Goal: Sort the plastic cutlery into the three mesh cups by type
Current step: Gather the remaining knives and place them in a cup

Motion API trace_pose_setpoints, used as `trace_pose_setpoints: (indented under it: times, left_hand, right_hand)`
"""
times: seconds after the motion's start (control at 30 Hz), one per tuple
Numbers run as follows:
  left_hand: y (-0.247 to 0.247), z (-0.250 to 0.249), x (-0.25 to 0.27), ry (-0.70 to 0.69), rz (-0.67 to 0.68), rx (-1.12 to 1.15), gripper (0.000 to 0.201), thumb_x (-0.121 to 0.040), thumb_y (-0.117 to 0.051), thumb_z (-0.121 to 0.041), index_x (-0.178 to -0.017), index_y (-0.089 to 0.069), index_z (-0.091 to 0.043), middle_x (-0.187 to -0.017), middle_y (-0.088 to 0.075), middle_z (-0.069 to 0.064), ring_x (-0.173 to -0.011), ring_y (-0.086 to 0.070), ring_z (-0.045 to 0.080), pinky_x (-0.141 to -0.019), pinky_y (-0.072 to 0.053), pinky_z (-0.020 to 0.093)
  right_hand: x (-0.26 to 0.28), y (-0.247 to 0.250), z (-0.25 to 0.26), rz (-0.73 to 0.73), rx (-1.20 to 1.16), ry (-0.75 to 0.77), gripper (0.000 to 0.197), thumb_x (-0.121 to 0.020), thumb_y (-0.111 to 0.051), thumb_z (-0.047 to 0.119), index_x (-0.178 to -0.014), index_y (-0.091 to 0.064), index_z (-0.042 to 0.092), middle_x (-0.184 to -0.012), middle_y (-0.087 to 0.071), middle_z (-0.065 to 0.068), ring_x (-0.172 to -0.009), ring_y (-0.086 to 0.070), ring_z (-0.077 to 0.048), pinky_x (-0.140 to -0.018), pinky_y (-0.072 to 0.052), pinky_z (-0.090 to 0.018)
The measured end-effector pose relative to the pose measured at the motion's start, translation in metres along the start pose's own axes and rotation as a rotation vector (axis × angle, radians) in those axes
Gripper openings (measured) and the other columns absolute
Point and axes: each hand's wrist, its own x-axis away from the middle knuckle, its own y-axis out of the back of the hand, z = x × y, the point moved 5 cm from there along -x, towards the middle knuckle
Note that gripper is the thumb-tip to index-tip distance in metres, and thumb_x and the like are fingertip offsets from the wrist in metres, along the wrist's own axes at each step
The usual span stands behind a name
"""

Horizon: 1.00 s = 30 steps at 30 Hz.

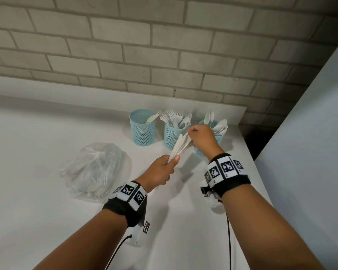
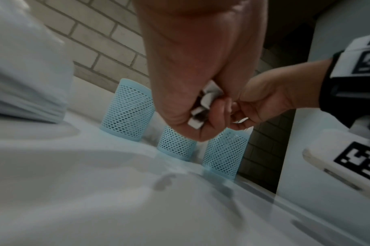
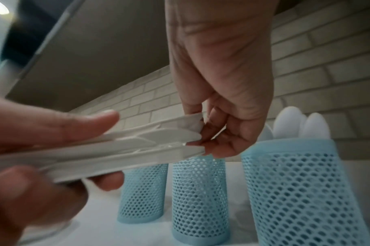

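- Both hands work one bundle of knives point(image 1: 180, 146): the left hand point(image 1: 160, 171) is curled round the handle ends with the thumb pressed on top, which keeps the stack fanned and steady, while the right hand point(image 1: 200, 138) pinches the blade tips at the far end, probably to peel off one piece or take the lot.
- From the right wrist view, the flat blades lie layered on each other, so separating them likely needs that fingertip pinch.
- Held above the bench point(image 1: 47, 133), the bundle sits just near of the three mesh cups, an easy drop away.
- Left cup point(image 1: 142, 131) holds what looks like a single knife, and so seems to be where these belong.
- Middle cup point(image 1: 173, 136) bristles with forks point(image 1: 171, 116); the right cup point(image 1: 218, 140), partly behind the right hand, holds spoons point(image 1: 218, 126).
- A clear plastic bag point(image 1: 95, 170) with more cutlery lies on the bench to the left, near the left hand, so sorting seems unfinished.
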Motion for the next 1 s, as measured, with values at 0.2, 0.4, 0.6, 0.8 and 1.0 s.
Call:
trace_pose_setpoints:
  times: [0.2,0.4,0.6,0.8,1.0]
  left_hand:
    - [-0.002,-0.001,0.0,-0.001,0.048,0.111,0.037,-0.096,-0.038,-0.048,-0.097,-0.056,-0.015,-0.066,-0.037,-0.003,-0.049,-0.028,0.008,-0.046,-0.025,0.017]
    - [0.0,0.0,-0.006,0.055,0.063,0.361,0.024,-0.094,-0.05,-0.037,-0.1,-0.052,-0.014,-0.059,-0.033,-0.007,-0.043,-0.023,0.004,-0.039,-0.02,0.013]
    - [0.003,-0.001,-0.008,0.087,0.101,0.629,0.013,-0.1,-0.041,-0.019,-0.11,-0.047,-0.023,-0.063,-0.042,-0.002,-0.041,-0.028,0.004,-0.038,-0.023,0.012]
    - [0.008,-0.002,-0.005,0.077,0.105,0.733,0.018,-0.097,-0.046,-0.018,-0.11,-0.058,-0.016,-0.068,-0.057,-0.002,-0.051,-0.048,0.005,-0.043,-0.04,0.011]
    - [0.017,0.002,-0.002,0.064,0.021,0.77,0.014,-0.092,-0.054,-0.012,-0.102,-0.064,-0.011,-0.075,-0.071,-0.002,-0.063,-0.066,0.005,-0.06,-0.055,0.014]
  right_hand:
    - [-0.016,0.049,-0.006,-0.392,-0.237,-0.021,0.023,-0.096,-0.049,0.019,-0.103,-0.068,0.008,-0.102,-0.069,-0.011,-0.093,-0.065,-0.028,-0.086,-0.052,-0.045]
    - [-0.01,0.113,-0.001,-0.843,-0.307,0.057,0.027,-0.099,-0.045,0.021,-0.113,-0.064,0.008,-0.111,-0.067,-0.007,-0.1,-0.06,-0.015,-0.076,-0.039,-0.01]
    - [-0.009,0.102,-0.011,-0.866,0.09,0.125,0.031,-0.099,-0.042,0.028,-0.114,-0.066,0.014,-0.105,-0.068,-0.012,-0.098,-0.058,-0.028,-0.075,-0.038,-0.023]
    - [-0.02,0.058,-0.038,-0.441,0.398,-0.061,0.029,-0.096,-0.047,0.031,-0.114,-0.068,0.022,-0.142,-0.046,-0.007,-0.122,-0.036,-0.034,-0.097,-0.031,-0.038]
    - [0.001,0.051,0.005,-0.669,0.083,0.314,0.025,-0.09,-0.054,0.018,-0.109,-0.067,0.009,-0.114,-0.055,-0.015,-0.097,-0.053,-0.022,-0.085,-0.042,-0.025]
